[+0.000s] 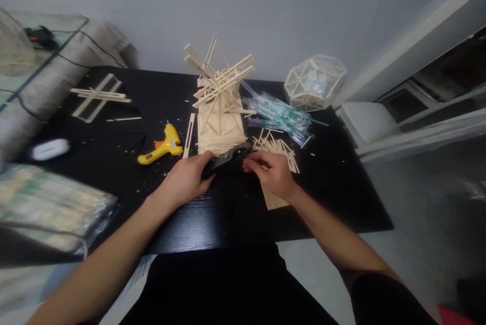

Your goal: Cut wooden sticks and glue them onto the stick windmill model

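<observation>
"Your left hand [189,179] grips the black tool [229,159]."
"It spans the gap between your hands. Your right hand [274,173] curls near its end; I can't tell whether it's gripping anything."
"Beyond lie sticks [222,126]; a glue gun [164,147] sits leftward."

The left hand [190,175] grips a dark tool [227,158], right hand [276,172] by its end, 1 glue gun [163,147] nearby.

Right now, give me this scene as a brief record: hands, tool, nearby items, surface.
Left hand: gripping black handheld tool
Right hand: curled near the tool's right end; grasp unclear
Behind tool: pale wooden-stick structure with crossed sticks
Left of tool: yellow glue gun with orange trigger
Right rear: pale-framed polyhedron with clear panels
Surface: black wood-grain tabletop
</observation>
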`<state>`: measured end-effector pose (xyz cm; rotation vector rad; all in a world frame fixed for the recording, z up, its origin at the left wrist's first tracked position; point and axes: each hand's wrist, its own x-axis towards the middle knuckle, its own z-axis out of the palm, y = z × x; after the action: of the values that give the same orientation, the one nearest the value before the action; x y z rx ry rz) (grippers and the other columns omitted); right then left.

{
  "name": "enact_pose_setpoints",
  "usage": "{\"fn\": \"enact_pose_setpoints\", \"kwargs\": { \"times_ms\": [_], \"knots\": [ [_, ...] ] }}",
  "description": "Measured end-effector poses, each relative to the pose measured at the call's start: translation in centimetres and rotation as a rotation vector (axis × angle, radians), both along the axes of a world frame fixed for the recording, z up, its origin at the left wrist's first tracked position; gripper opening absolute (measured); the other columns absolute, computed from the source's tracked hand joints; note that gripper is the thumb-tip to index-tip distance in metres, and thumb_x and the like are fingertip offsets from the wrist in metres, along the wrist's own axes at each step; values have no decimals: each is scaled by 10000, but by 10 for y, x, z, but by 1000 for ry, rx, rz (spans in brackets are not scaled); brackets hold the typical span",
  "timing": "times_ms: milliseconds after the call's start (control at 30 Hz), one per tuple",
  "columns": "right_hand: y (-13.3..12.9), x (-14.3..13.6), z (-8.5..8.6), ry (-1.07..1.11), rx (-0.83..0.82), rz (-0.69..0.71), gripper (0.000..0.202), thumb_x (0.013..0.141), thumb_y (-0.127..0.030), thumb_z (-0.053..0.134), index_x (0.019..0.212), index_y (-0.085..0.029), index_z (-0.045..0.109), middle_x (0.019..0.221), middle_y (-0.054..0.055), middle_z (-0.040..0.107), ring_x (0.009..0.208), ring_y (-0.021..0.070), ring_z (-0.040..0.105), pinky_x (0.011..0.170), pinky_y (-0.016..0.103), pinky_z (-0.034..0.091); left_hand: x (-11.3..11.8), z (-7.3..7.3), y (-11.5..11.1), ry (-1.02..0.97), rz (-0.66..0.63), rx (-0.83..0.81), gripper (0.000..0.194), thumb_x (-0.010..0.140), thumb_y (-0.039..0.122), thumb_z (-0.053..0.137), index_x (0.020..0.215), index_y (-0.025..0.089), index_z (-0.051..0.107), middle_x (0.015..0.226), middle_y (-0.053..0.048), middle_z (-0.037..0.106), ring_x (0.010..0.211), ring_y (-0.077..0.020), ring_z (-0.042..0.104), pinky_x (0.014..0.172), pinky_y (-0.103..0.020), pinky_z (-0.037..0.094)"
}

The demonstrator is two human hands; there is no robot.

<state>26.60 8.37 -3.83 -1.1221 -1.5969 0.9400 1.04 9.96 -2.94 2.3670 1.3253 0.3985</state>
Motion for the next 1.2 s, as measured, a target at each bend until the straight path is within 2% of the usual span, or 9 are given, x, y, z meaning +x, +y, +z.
{"fn": "enact_pose_setpoints", "kwargs": {
  "times_ms": [133, 367, 567, 800, 900, 967, 1100, 1200],
  "knots": [
    [2, 0, 0, 75, -81, 36, 222, 905, -391, 773, 865, -173, 767, 777, 44, 787, 651, 169, 759, 660, 309, 655, -1, 2, 0, 38, -9, 1, 97, 903, 195, 601, 994, 211, 571, 832, -55, 712, 741, -241, 700, 647, -303, 455],
    [3, 0, 2, 168, -221, 90, 247, 863, -411, 819, 851, -169, 770, 737, 29, 763, 625, 149, 726, 643, 303, 635, 0, 9, -1, 170, -1, 12, 130, 894, 192, 572, 1024, 193, 569, 851, -86, 727, 753, -265, 719, 644, -314, 470],
    [3, 1, 2, 197, -270, 114, 231, 858, -395, 823, 864, -170, 774, 733, 27, 755, 632, 145, 714, 654, 313, 632, 2, 14, -2, 285, 10, 26, 171, 897, 209, 579, 1065, 186, 594, 861, -102, 745, 750, -286, 725, 630, -327, 459],
    [6, 1, 3, 218, -300, 141, 278, 847, -432, 835, 837, -166, 754, 707, 23, 750, 599, 138, 706, 607, 284, 615, 1, 13, -2, 326, 12, 45, 219, 904, 217, 596, 1122, 191, 602, 884, -100, 756, 775, -294, 735, 636, -331, 459],
    [8, 3, 4, 243, -335, 176, 290, 838, -432, 850, 831, -160, 749, 694, 24, 747, 586, 140, 705, 584, 272, 601, 0, 11, -1, 276, 19, 42, 226, 900, 214, 598, 1126, 198, 602, 919, -95, 755, 796, -286, 735, 648, -328, 475],
    [9, 5, 5, 268, -358, 222, 270, 844, -410, 851, 830, -158, 755, 695, 23, 748, 582, 134, 704, 587, 265, 596, -2, 8, 1, 171, -1, 40, 230, 889, 204, 603, 1119, 201, 604, 959, -92, 752, 827, -274, 734, 678, -326, 497],
    [11, 9, 7, 346, -437, 351, 242, 851, -375, 858, 836, -151, 768, 700, 23, 757, 576, 122, 708, 577, 240, 586, -7, 2, 6, -56, -100, 35, 298, 872, 178, 609, 1169, 205, 616, 1045, -77, 748, 893, -242, 727, 761, -322, 533],
    [11, 10, 7, 423, -537, 468, 256, 842, -369, 875, 849, -136, 770, 683, 21, 754, 552, 120, 704, 548, 226, 584, -9, 1, 9, -148, -163, 41, 345, 872, 163, 605, 1213, 209, 631, 1084, -69, 748, 932, -232, 727, 806, -324, 548]
  ]
}}
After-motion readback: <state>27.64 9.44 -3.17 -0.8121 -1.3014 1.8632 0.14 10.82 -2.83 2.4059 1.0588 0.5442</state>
